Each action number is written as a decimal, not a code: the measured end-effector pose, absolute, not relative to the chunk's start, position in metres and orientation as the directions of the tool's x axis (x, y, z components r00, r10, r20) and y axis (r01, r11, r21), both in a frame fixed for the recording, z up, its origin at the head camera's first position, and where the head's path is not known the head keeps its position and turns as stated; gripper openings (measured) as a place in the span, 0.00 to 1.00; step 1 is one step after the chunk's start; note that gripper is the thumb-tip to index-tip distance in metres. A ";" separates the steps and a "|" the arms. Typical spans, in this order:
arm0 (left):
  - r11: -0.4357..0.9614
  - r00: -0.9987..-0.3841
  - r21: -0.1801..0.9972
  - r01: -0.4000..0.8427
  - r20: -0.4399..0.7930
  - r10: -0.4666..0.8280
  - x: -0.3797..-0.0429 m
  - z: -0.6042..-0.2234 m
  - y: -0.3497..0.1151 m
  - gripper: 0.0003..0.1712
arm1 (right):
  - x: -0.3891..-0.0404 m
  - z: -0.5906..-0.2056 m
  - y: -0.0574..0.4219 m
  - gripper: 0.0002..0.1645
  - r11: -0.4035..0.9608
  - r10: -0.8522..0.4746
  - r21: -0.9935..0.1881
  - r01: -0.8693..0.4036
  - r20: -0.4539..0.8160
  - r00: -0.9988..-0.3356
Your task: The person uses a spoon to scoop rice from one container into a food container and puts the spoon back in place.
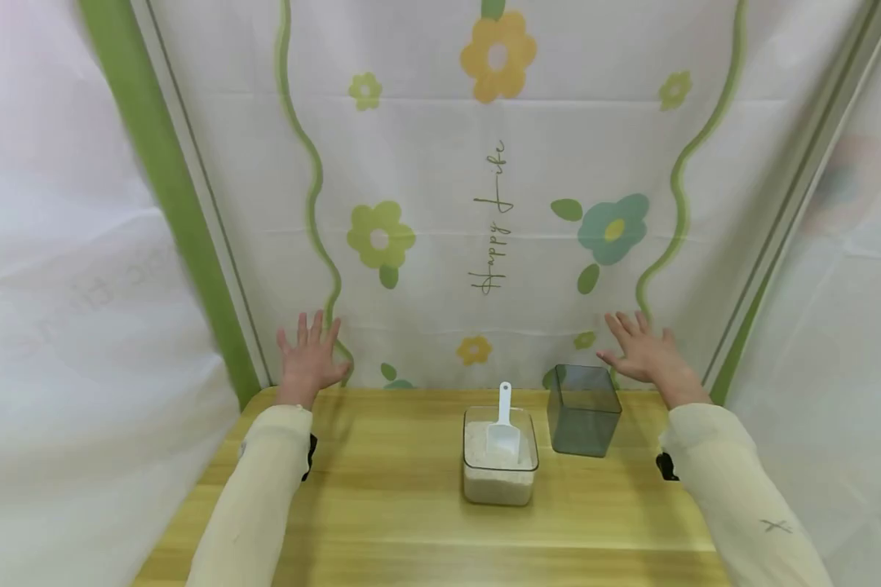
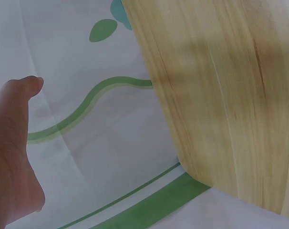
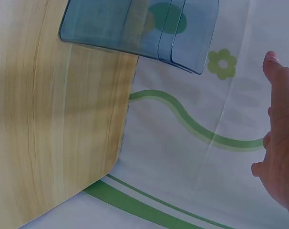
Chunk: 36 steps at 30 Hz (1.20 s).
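Note:
In the head view my left hand (image 1: 310,359) is raised over the table's far left corner, fingers spread and holding nothing. My right hand (image 1: 642,352) is held up the same way at the far right, its fingers straight and apart. Nearest to it stands a tinted see-through container (image 1: 584,428), with nothing visible inside. To the left of that, a clear container (image 1: 498,489) holds a pale powder (image 1: 475,440). A white scoop (image 1: 504,424) rests in the powder, its handle pointing up and away from me.
The wooden table (image 1: 389,522) carries both containers. A white curtain (image 1: 426,163) printed with flowers and lettering hangs right behind its far edge. More white cloth (image 1: 81,367) closes in the left side, and a similar sheet (image 1: 830,326) the right.

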<state>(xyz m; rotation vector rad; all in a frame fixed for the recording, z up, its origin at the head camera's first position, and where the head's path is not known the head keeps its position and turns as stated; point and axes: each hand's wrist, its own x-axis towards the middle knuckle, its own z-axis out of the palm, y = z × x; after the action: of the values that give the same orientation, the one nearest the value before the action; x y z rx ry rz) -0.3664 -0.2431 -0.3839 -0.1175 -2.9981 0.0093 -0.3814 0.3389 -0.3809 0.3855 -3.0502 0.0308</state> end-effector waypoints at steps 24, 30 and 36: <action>0.821 -0.822 -0.044 0.569 -0.034 0.568 -0.317 -0.392 -0.168 0.62 | -0.338 -0.356 0.235 0.42 0.743 -0.669 0.010 -0.669 0.030 -0.743; 0.721 -0.728 -0.107 0.685 -0.056 0.683 -0.295 -0.407 -0.130 0.60 | -0.325 -0.362 0.210 0.40 0.691 -0.723 -0.010 -0.723 0.004 -0.691; 0.656 -0.671 -0.147 0.740 -0.087 0.737 -0.277 -0.433 -0.106 0.56 | -0.325 -0.373 0.196 0.39 0.671 -0.741 -0.057 -0.739 -0.018 -0.672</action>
<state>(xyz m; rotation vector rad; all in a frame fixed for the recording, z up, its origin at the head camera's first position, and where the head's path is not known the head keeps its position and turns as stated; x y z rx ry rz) -0.2770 -0.1064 -0.4325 -1.2823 -2.8766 0.2689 -0.3250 0.1962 -0.3733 1.2878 -2.9085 0.0719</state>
